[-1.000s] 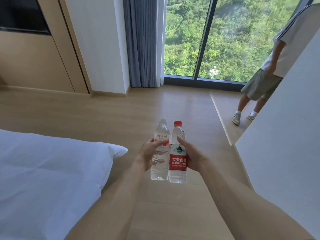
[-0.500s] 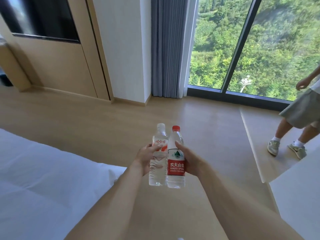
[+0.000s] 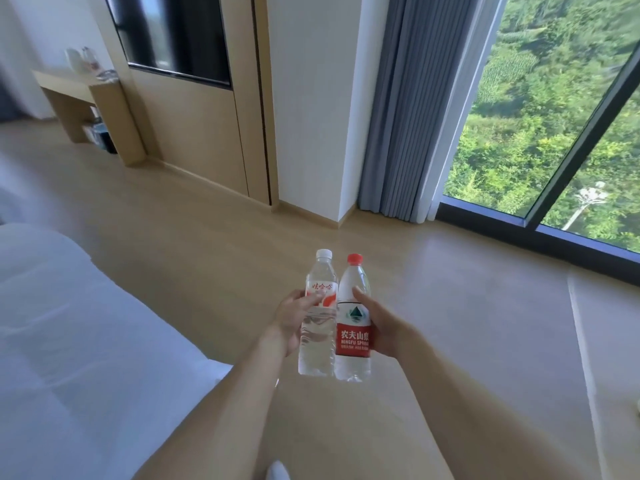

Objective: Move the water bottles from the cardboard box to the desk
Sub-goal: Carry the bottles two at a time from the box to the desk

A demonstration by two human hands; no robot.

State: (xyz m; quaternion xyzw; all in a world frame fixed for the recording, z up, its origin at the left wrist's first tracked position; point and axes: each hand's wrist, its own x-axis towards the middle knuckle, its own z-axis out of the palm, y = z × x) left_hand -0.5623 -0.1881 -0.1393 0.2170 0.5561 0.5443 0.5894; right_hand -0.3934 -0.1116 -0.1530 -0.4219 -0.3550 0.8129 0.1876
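Left hand (image 3: pixel 289 318) gripping white-capped bottle (image 3: pixel 318 315), thumb lying across label. Right hand (image 3: pixel 382 325) gripping red-capped bottle (image 3: pixel 353 327), grip closed round red label. Both bottles standing upright, touching side by side, hanging above wooden floor (image 3: pixel 214 251), just right of white bed (image 3: pixel 69 341). Bench (image 3: pixel 74 95) standing far beyond bed, by wall.

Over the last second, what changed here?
The view swung left: the wooden desk came into sight and the bystander by the window left it. The left hand still grips the white-capped clear bottle, the right hand the red-capped, red-labelled bottle.
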